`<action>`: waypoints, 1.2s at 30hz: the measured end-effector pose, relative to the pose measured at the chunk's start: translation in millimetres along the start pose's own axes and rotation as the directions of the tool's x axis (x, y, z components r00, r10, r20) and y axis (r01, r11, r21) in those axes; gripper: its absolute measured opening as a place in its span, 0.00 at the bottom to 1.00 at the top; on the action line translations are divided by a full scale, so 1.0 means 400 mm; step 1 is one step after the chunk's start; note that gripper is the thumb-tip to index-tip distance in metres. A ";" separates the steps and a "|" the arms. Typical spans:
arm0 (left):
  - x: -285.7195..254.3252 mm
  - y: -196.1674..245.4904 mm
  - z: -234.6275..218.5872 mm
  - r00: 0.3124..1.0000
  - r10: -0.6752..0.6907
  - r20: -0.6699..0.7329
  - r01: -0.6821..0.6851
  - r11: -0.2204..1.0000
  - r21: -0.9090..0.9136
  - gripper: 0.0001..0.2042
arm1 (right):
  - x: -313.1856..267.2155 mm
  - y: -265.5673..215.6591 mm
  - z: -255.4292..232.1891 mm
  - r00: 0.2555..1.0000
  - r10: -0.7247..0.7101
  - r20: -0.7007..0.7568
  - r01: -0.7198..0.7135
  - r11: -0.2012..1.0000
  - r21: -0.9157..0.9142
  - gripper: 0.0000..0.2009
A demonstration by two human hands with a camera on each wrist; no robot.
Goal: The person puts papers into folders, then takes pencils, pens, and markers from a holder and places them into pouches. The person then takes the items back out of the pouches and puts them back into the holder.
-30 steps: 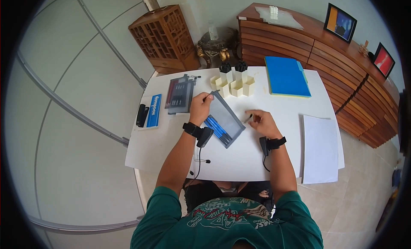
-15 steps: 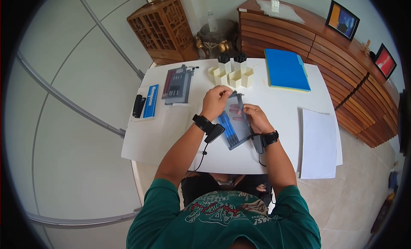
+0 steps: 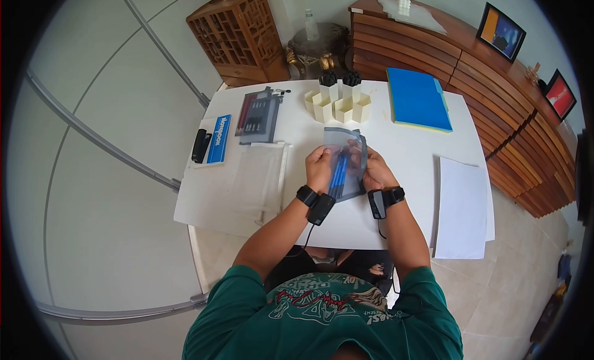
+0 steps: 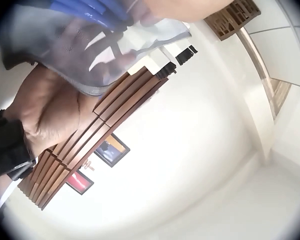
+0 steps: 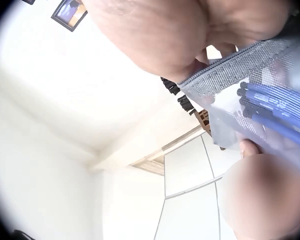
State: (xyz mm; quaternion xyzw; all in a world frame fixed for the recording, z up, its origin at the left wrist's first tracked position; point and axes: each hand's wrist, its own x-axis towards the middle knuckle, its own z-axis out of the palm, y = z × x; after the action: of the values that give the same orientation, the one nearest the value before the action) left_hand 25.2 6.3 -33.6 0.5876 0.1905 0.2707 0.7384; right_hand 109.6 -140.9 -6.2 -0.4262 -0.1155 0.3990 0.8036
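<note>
Over the middle of the table, both hands hold a translucent grey zip pouch (image 3: 344,138) with several blue pens (image 3: 338,174) inside. My left hand (image 3: 318,169) pinches its left side, thumb on the near face. My right hand (image 3: 378,171) grips the right edge; its fingers show through the sheet from behind. In the left wrist view the right hand (image 4: 55,107) lies behind the pouch (image 4: 70,65). A grey mesh border (image 5: 240,62) runs beside the right palm in the right wrist view, with the dark pen ends (image 5: 244,97) near it.
At the left lie filled grey pouches (image 3: 263,121), a clear pouch (image 3: 257,174), a blue notebook box (image 3: 219,140) and a black stapler (image 3: 201,146). Cream hexagonal holders (image 3: 323,111) stand at the back. A blue folder (image 3: 419,100) and white paper (image 3: 461,205) lie right.
My right hand has left the zip-pull corner and taken the pouch's right edge. The left hand has moved from the top corner down to the left side, and the pouch now stands more upright.
</note>
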 end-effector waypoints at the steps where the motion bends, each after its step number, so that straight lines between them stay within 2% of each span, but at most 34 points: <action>1: -0.009 0.002 0.014 1.000 0.001 -0.006 -0.001 1.000 -0.004 0.12 | -0.004 0.008 0.004 1.000 0.004 0.004 -0.004 1.000 -0.014 0.19; 4: -0.030 0.018 0.056 0.997 -0.025 -0.068 0.027 0.999 0.020 0.11 | -0.043 -0.024 0.060 0.996 0.080 0.048 -0.075 0.994 -0.083 0.21; 5: -0.032 0.014 0.067 0.998 0.003 -0.061 -0.002 1.000 0.025 0.11 | -0.028 -0.013 0.037 0.992 0.112 0.059 -0.087 0.941 -0.328 0.22; 8: -0.024 0.001 0.064 0.994 0.089 -0.056 -0.085 0.994 0.062 0.11 | -0.012 0.003 0.026 0.990 0.140 0.009 -0.127 0.917 -0.379 0.20; 9: -0.020 -0.005 0.059 0.989 0.143 -0.048 -0.138 0.985 0.100 0.11 | -0.010 0.028 0.031 1.000 0.012 0.010 -0.009 0.947 -0.322 0.12; 10: -0.018 0.004 0.061 0.980 0.198 -0.036 -0.191 0.972 0.138 0.11 | -0.014 0.026 0.032 1.000 0.014 0.012 -0.010 0.945 -0.327 0.12; 11: -0.020 0.016 0.050 0.979 0.200 -0.039 -0.193 0.972 0.132 0.11 | -0.018 0.020 0.034 0.998 -0.063 0.019 0.065 0.884 -0.464 0.09; 12: -0.021 0.031 0.024 0.985 0.165 -0.058 -0.152 0.972 0.182 0.11 | -0.019 0.013 0.034 0.989 -0.140 0.038 0.136 0.796 -0.590 0.08; 13: -0.020 0.050 0.004 0.988 0.131 -0.080 -0.109 0.967 0.229 0.11 | -0.007 0.017 0.014 0.989 -0.141 0.042 0.138 0.792 -0.595 0.08; 15: -0.009 0.047 -0.031 0.987 0.116 -0.107 -0.087 0.965 0.247 0.11 | 0.022 0.032 -0.043 0.956 -0.292 0.020 0.230 0.707 -0.669 0.09; 16: -0.006 0.041 -0.048 0.987 0.098 -0.131 -0.060 0.961 0.270 0.11 | 0.019 0.020 -0.047 0.957 -0.289 0.023 0.229 0.705 -0.672 0.09; 18: -0.007 0.036 -0.068 0.990 0.073 -0.122 -0.035 0.957 0.288 0.10 | 0.007 -0.020 -0.033 0.946 -0.307 -0.102 0.151 0.696 -0.702 0.09; 21: -0.020 0.032 -0.069 0.989 0.103 -0.110 -0.060 0.939 0.340 0.09 | 0.004 -0.056 -0.060 0.870 -0.423 -0.253 0.171 0.740 -0.651 0.09; 24: -0.027 0.019 -0.065 0.979 0.131 -0.157 -0.071 0.938 0.339 0.08 | -0.012 -0.131 -0.067 0.753 -0.544 -0.370 0.254 0.759 -0.600 0.10; 26: -0.016 -0.013 -0.070 0.956 0.248 -0.156 -0.177 0.914 0.365 0.07 | -0.017 -0.184 0.008 0.656 -0.680 -0.327 0.378 0.671 -0.638 0.11; 28: -0.022 -0.007 -0.070 0.956 0.245 -0.161 -0.165 0.904 0.395 0.06 | 0.013 -0.230 0.080 0.620 -0.729 -0.290 0.423 0.622 -0.658 0.11; 31: -0.030 0.019 -0.069 0.961 0.232 -0.150 -0.154 0.900 0.409 0.06 | 0.115 -0.283 0.183 0.667 -0.729 -0.153 0.390 0.517 -0.762 0.09; 32: -0.031 0.029 -0.068 0.969 0.198 -0.148 -0.119 0.899 0.421 0.06 | 0.163 -0.293 0.210 0.704 -0.704 -0.097 0.387 0.494 -0.779 0.11; 33: -0.031 0.034 -0.069 0.976 0.164 -0.146 -0.086 0.896 0.435 0.07 | 0.251 -0.296 0.185 0.635 -0.768 0.086 0.409 0.240 -0.880 0.14; 34: -0.034 0.034 -0.070 0.976 0.161 -0.144 -0.085 0.900 0.428 0.07 | 0.296 -0.305 0.218 0.664 -0.739 0.117 0.303 0.123 -0.945 0.16; 35: -0.035 0.034 -0.069 0.971 0.199 -0.132 -0.118 0.879 0.463 0.07 | 0.353 -0.300 0.239 0.636 -0.745 0.202 0.367 0.062 -0.928 0.15; 36: -0.034 0.033 -0.069 0.964 0.239 -0.121 -0.150 0.855 0.497 0.08 | 0.409 -0.294 0.249 0.647 -0.729 0.223 0.377 0.052 -0.925 0.13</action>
State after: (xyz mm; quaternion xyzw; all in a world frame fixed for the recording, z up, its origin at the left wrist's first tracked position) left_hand -4.3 21.1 -27.9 0.7430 0.2567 0.3391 0.5168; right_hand 228.2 1.5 120.8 -0.7746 -0.3498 -0.1628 0.5012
